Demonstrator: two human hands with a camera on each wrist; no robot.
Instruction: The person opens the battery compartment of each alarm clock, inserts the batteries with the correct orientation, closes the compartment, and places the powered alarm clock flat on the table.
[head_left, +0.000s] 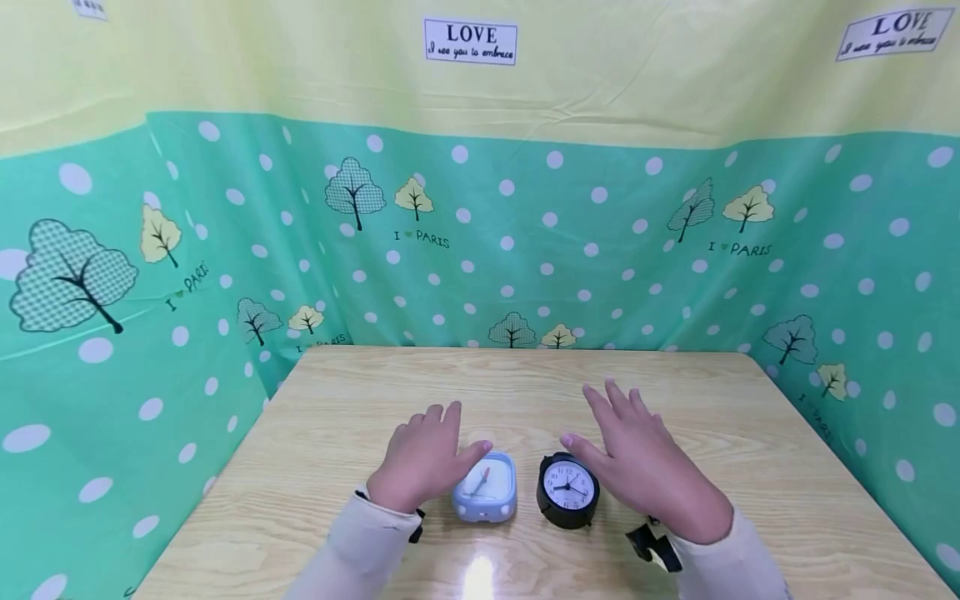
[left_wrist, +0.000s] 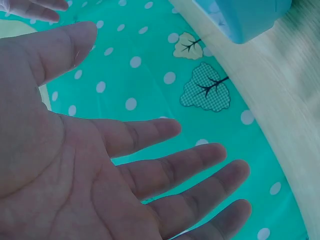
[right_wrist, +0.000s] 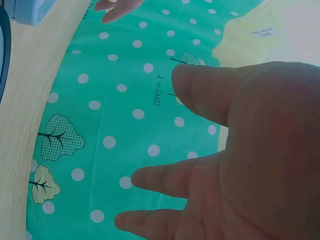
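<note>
A light blue square alarm clock (head_left: 485, 492) stands on the wooden table near its front, white dial tilted up. To its right is a round black alarm clock (head_left: 567, 492) with a white numbered face. My left hand (head_left: 422, 457) is held beside the blue clock, its thumb overlapping that clock's upper edge in the head view. In the left wrist view its fingers are straight and spread, with nothing in the palm. My right hand (head_left: 637, 450) hovers by the black clock's right side, fingers extended and thumb near its top rim. It holds nothing either.
The pale wooden table (head_left: 360, 383) reaches back to a green curtain (head_left: 525, 217) with white dots and printed trees, which also hangs along both sides. Dark wrist straps (head_left: 651, 546) sit at the cuffs of the light sleeves (head_left: 352, 542).
</note>
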